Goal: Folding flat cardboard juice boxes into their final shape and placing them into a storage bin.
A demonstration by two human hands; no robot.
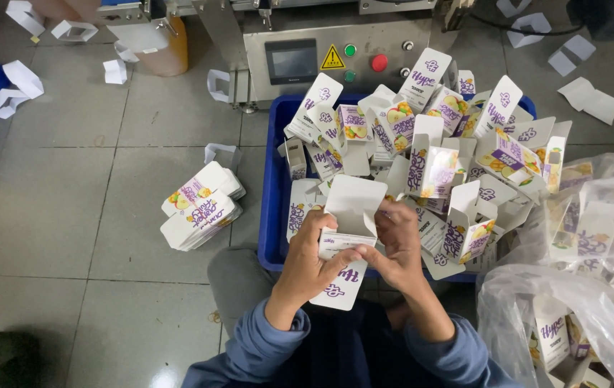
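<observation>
Both hands, left (307, 262) and right (397, 248), pinch one white carton (350, 237), top flap open. Blue crate (275, 215) of cartons at 12 o'clock. Flat carton stack (201, 206) at 9.

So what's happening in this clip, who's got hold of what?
A person seen from above holds a small white carton with purple print in both hands, its top flap open. The left hand grips its left side; the right hand pinches its right edge. Just beyond sits a blue bin heaped with similar open cartons. A stack of flat cartons lies on the floor to the left, and a clear bag of cartons sits on the right.
</observation>
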